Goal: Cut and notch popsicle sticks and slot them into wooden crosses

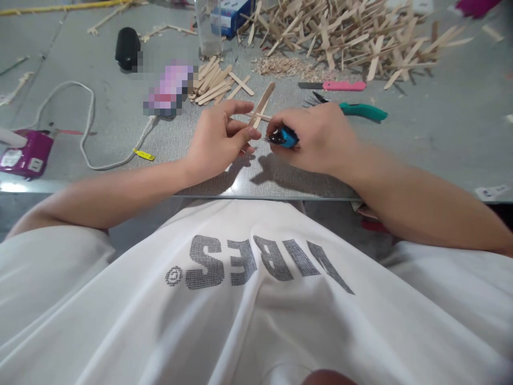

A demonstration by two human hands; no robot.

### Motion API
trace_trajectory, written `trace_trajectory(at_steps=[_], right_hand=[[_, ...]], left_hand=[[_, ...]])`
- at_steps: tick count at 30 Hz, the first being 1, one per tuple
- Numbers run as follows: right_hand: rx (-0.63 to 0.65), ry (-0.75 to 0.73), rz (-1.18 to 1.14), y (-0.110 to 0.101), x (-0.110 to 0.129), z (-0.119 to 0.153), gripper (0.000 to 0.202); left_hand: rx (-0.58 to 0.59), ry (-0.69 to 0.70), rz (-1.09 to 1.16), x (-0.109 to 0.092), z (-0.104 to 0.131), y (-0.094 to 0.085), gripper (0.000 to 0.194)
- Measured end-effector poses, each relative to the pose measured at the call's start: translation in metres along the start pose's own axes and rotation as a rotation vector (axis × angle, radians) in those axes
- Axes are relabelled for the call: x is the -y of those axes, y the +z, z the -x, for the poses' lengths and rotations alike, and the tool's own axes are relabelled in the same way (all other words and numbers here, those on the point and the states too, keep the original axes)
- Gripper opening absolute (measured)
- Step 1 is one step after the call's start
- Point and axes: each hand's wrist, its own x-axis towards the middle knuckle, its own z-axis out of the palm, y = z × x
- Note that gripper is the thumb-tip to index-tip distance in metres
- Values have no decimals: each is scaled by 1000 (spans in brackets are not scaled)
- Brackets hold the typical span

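My left hand (224,133) pinches a small assembly of crossed wooden craft sticks (263,101) between thumb and fingers, above the table near its front edge. The sticks overlap at an angle, and one runs across toward the right hand. My right hand (316,136) is closed around a blue tool with a black front end (286,138). Its tip points left and sits close to my left thumb and the sticks. The fingers cover most of this tool, so its exact kind is hidden. Whether its tip touches the sticks, I cannot tell.
Beyond my hands lie loose craft sticks (212,80), wood chips (284,67) and a large heap of joined sticks (340,32). A pink-handled cutter (344,85) and teal-handled pliers (363,111) lie at right. Leftward are a phone (170,85), white cable (90,107) and black case (127,49).
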Motion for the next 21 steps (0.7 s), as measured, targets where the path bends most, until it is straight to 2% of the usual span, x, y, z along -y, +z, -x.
trace_trajectory(at_steps=[5, 8, 11, 15, 18, 21], right_hand=[[295, 73, 81, -10, 0, -13, 29], [370, 41, 52, -15, -1, -17, 31], [359, 6, -18, -19, -7, -18, 30], [334, 7, -175, -23, -16, -20, 36], [249, 130, -264, -21, -21, -26, 35], [119, 282, -217, -12, -27, -34, 33]], left_hand=[[-47, 23, -5, -2, -2, -1, 19], [-57, -6, 32, -6, -4, -1, 24], [-60, -55, 54, -7, -8, -3, 24], [-37, -43, 95, -2, -14, -7, 19], [-18, -41, 131, 1, -16, -8, 17], [3, -38, 135, 0, -15, -6, 18]])
